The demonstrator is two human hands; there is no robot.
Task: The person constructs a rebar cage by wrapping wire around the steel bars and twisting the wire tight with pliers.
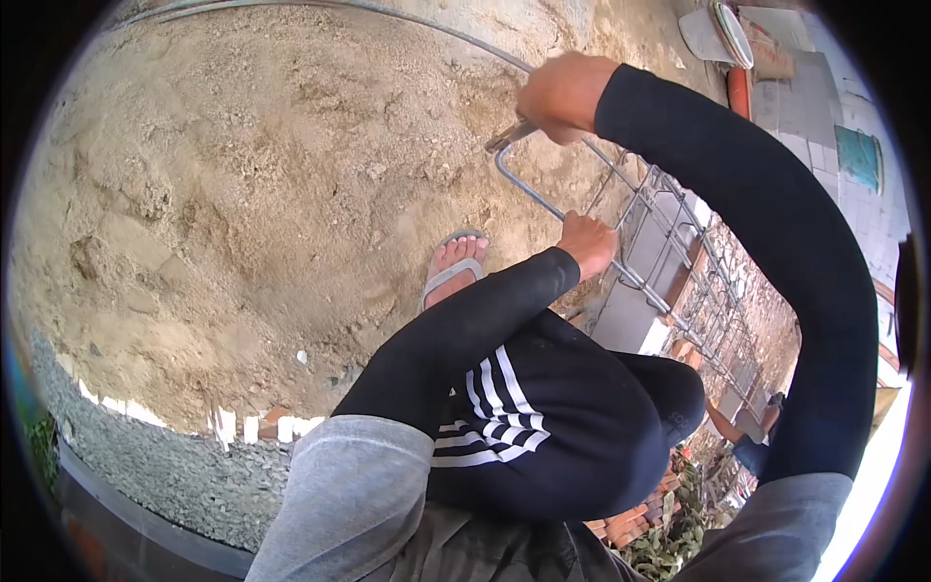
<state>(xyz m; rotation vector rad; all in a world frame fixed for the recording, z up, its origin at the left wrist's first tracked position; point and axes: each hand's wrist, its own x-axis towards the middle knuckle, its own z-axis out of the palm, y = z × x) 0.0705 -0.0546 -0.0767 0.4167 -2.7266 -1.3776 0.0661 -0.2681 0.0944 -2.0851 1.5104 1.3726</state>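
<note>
We see the right hand (pixel 565 95) clenched around the handle of a metal bending tool (pixel 511 135), whose short end pokes out just below the knuckles. The left hand (pixel 588 242) has its fingers wrapped around a steel rod (pixel 529 189) that curves from the tool down to this fist, so the rod runs between the two hands and touches both. Beyond the left hand, a rebar cage (pixel 679 262) stretches away over sandy ground (pixel 242 194). A sandalled foot (pixel 456 262) stands on the sand near the left hand. We cannot make out the tool's handle inside the right fist, and the dark sleeves hide both wrists and part of the cage.
</note>
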